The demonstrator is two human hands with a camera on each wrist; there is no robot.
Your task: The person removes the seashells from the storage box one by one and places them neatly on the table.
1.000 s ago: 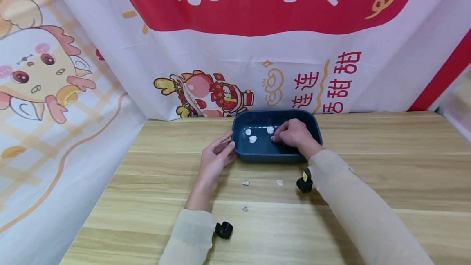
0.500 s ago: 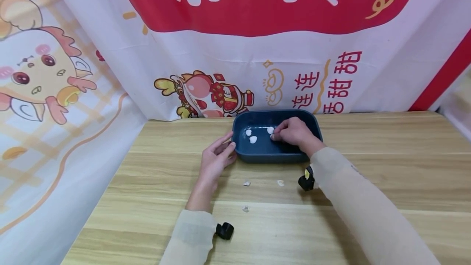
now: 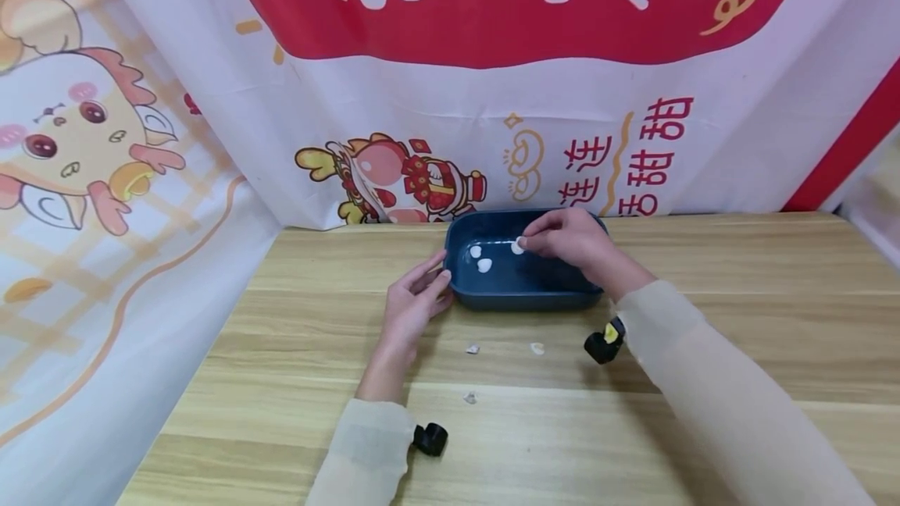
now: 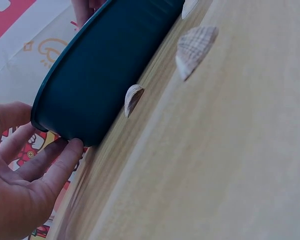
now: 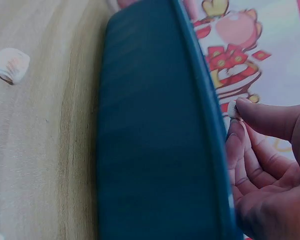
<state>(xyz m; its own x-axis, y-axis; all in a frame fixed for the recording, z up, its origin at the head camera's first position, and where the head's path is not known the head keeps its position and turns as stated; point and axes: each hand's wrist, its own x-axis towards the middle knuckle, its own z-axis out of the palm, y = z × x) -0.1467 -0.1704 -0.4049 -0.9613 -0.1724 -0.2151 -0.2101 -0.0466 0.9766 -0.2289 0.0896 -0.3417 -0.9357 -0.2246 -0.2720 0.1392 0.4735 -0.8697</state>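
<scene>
A dark blue rectangular basin (image 3: 523, 301) stands at the back of the table, against the wall cloth. My left hand (image 3: 411, 307) rests on its left end, fingertips at the rim and on the outer wall. Over the basin, my right hand (image 3: 569, 239) pinches a small white seashell (image 5: 233, 110) between thumb and fingertips. Inside lie a rounded white shell (image 3: 484, 265) and a smaller one (image 3: 476, 252); another shell (image 3: 518, 249) shows under my right fingertips. Ribbed shells (image 4: 195, 50) lie on the table in front of the basin.
On the wooden table (image 3: 337, 295), a shell (image 3: 537, 348) and a fragment-like one (image 3: 473, 349) lie before the basin, with another shell (image 3: 469, 397) nearer. Behind hangs a printed white and red cloth (image 3: 450, 92). A black wrist camera (image 3: 605, 342) hangs beneath my right sleeve.
My right hand has risen from the basin's floor with the shell and shifted slightly back, its wrist swinging right. My left hand keeps its place at the basin's end.
</scene>
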